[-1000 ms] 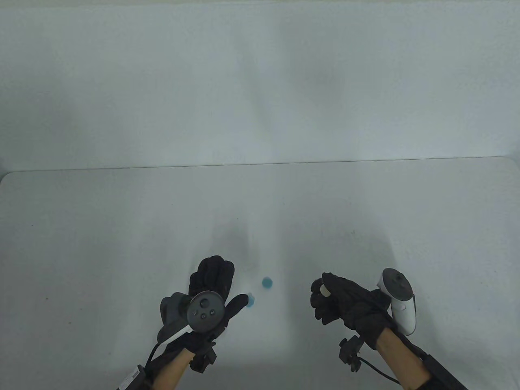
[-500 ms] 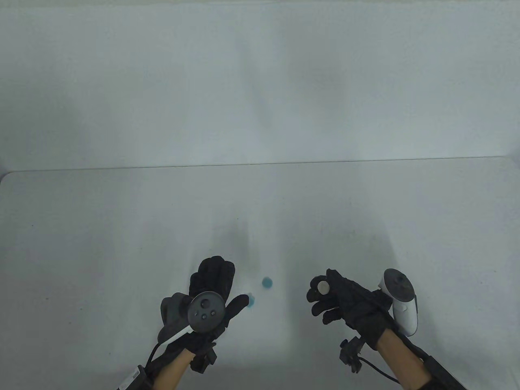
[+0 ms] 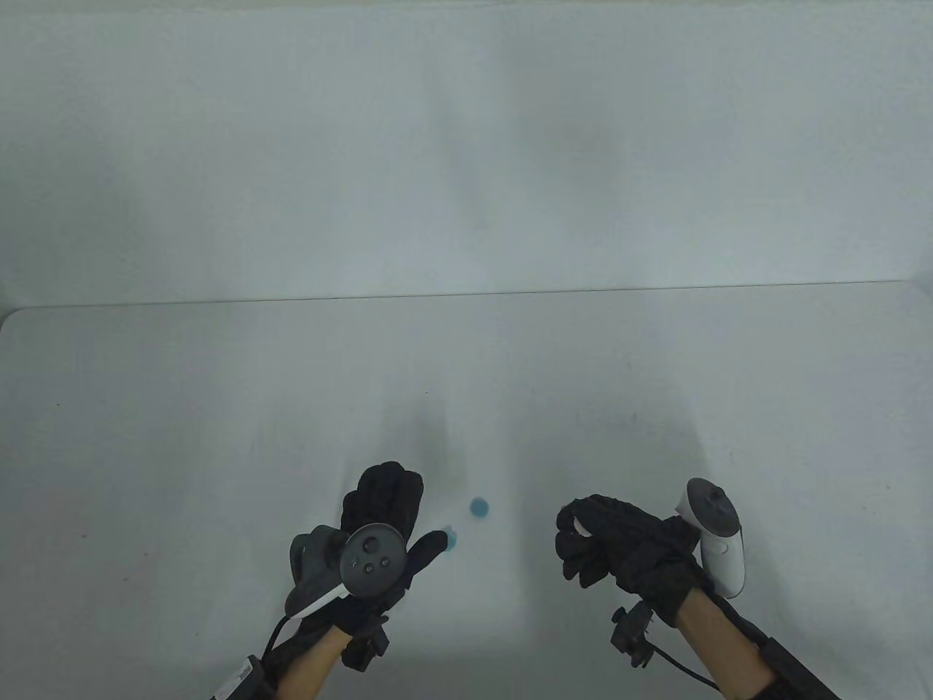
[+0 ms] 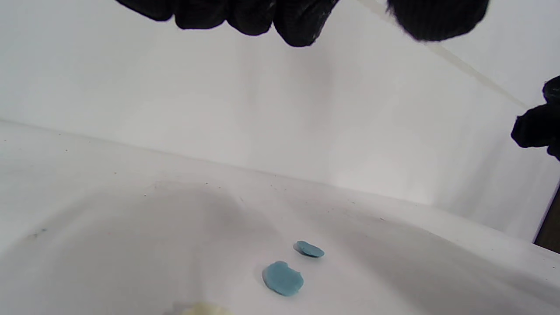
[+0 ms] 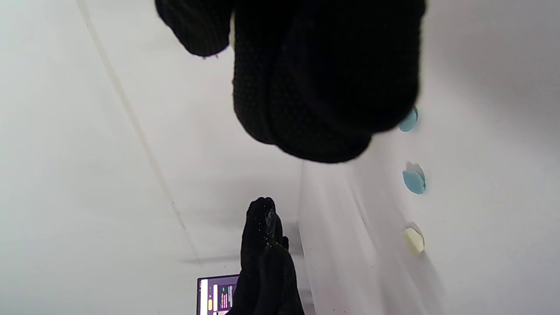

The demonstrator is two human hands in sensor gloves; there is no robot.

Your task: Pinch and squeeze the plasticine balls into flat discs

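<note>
right hand (image 3: 609,543): raised above the table (image 3: 182,408), fingers curled, thumb and forefinger pinching a pale plasticine piece (image 3: 581,523), mostly hidden. left hand (image 3: 383,518): palm down, fingers straight and relaxed, holding nothing. two blue discs lie flat on the table between the hands: one (image 3: 479,507) apart, one (image 3: 451,540) just beside the left thumb. a cream disc (image 5: 413,240) lies near them.

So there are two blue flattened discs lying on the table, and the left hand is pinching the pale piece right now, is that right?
Not quite: the right hand pinches the pale piece, as the table view shows. The left hand holds nothing. The two blue discs do lie flattened on the table.
</note>
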